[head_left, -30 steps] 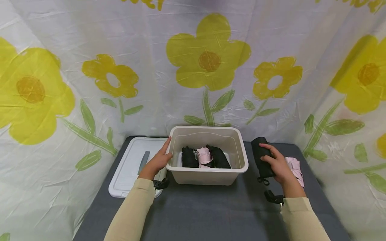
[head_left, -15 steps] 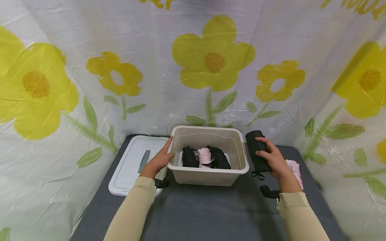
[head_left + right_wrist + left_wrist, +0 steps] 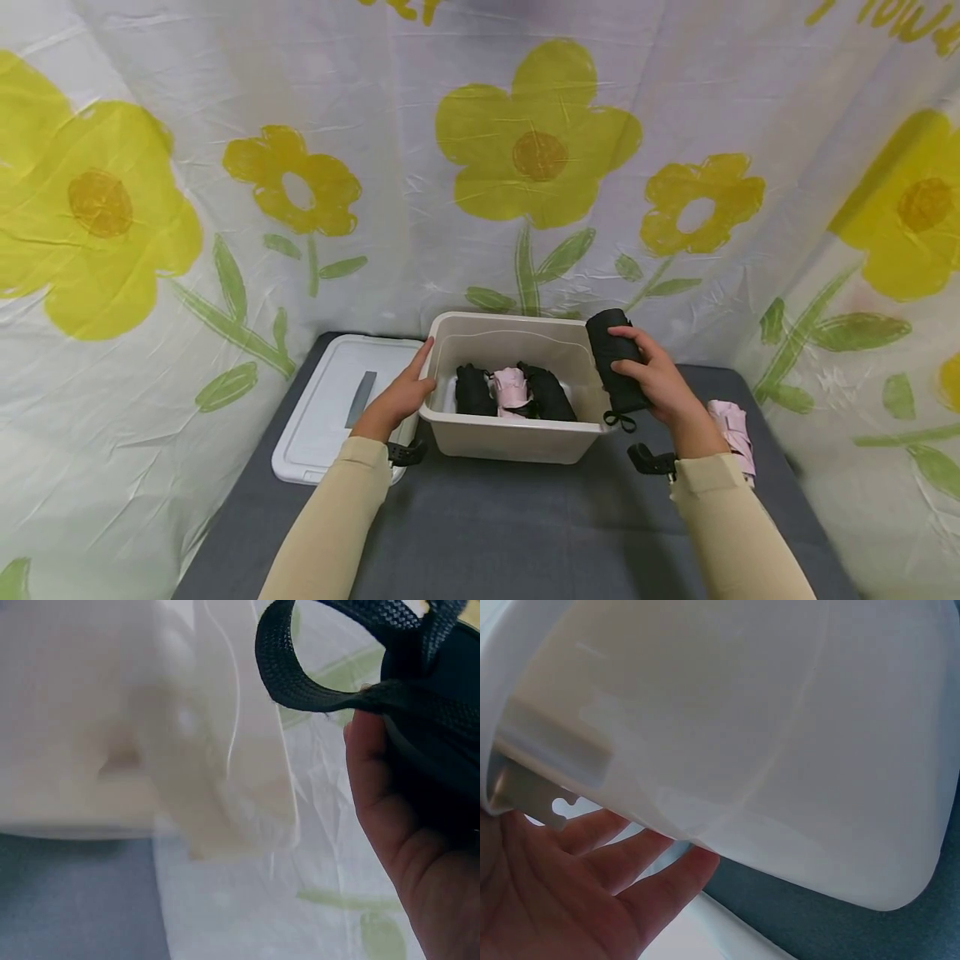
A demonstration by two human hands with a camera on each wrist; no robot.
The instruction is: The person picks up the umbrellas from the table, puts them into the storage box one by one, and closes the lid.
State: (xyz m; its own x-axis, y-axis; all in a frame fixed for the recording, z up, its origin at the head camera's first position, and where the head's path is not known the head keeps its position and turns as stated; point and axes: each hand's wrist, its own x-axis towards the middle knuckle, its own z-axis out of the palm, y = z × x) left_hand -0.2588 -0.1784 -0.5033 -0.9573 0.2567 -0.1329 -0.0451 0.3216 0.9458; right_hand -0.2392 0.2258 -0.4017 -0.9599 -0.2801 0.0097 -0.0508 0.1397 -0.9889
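Note:
My right hand (image 3: 652, 379) grips a black folded umbrella (image 3: 615, 354) above the right rim of a beige plastic bin (image 3: 517, 442). The umbrella is tilted, and its strap loop (image 3: 300, 682) hangs at the near end. Inside the bin lie a black folded umbrella (image 3: 475, 390), a pink one (image 3: 510, 387) and another black one (image 3: 550, 393), side by side. My left hand (image 3: 397, 400) rests at the bin's left side. In the left wrist view its fingers (image 3: 667, 885) lie fairly straight against the outer wall, below the rim; the thumb is hidden there.
A white lid (image 3: 318, 433) with a grey handle lies left of the bin, partly under my left arm. Another pink folded umbrella (image 3: 735, 433) lies at the right, beside my right wrist. Behind the grey table (image 3: 525, 533) hangs a flowered curtain (image 3: 397, 275).
My right hand has carried the black umbrella left and up, from beside the bin to over its right rim. My left hand keeps its place on the bin.

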